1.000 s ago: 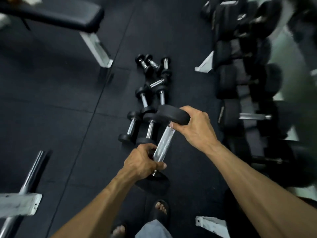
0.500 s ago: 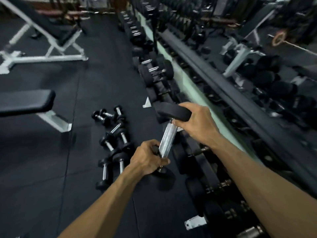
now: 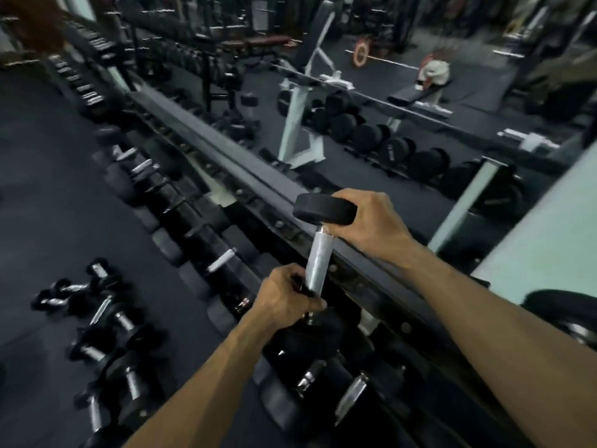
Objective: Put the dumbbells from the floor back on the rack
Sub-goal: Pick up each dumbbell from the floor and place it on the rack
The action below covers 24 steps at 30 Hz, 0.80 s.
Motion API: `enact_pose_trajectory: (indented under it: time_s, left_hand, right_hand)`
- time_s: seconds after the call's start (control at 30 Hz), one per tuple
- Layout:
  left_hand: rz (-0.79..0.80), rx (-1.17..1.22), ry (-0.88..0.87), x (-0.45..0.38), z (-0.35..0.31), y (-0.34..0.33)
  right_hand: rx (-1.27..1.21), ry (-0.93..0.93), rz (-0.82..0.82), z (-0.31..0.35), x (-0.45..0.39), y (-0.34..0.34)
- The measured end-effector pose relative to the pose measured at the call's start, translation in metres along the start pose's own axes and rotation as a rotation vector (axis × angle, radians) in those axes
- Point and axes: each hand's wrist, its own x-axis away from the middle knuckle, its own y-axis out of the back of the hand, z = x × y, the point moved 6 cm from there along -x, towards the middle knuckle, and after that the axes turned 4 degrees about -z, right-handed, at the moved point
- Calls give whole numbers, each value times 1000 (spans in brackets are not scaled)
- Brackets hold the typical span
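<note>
I hold a black dumbbell (image 3: 319, 257) with a chrome handle nearly upright in front of me, in the air over the rack. My left hand (image 3: 286, 300) is wrapped around the bottom of the handle, and the lower head is mostly hidden under it. My right hand (image 3: 371, 226) grips the upper head from the right side. Directly behind and below runs the long dark dumbbell rack (image 3: 245, 176), its lower tier filled with black dumbbells. Several small dumbbells (image 3: 106, 331) lie in a cluster on the black floor at the lower left.
A mirror (image 3: 420, 101) behind the rack reflects benches, a white rack frame and more dumbbells. A pale green wall (image 3: 546, 237) stands at the right. A large dumbbell head (image 3: 568, 312) sits at the right edge. Dark rubber floor (image 3: 48, 205) stretches to the left.
My view has swung up and right from the floor toward the rack and mirror. The dumbbell has risen with both hands still gripping it, and the floor dumbbells have slid to the lower left.
</note>
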Motion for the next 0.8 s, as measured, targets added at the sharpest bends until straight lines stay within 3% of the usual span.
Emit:
enact_pose_trajectory:
  time_s: [0.2,0.4,0.8]
  left_hand:
    - [209,-92,-70,-20,-58,-117]
    - [384,-161,-70,-37,-75,-206]
    - [442,-250,25,-79,-47,-254]
  right_hand:
    - [32,-206,-23,-116,33,69]
    - [54,-367,-38,-209,62,96]
    - [12,-468,20,-285,56,58]
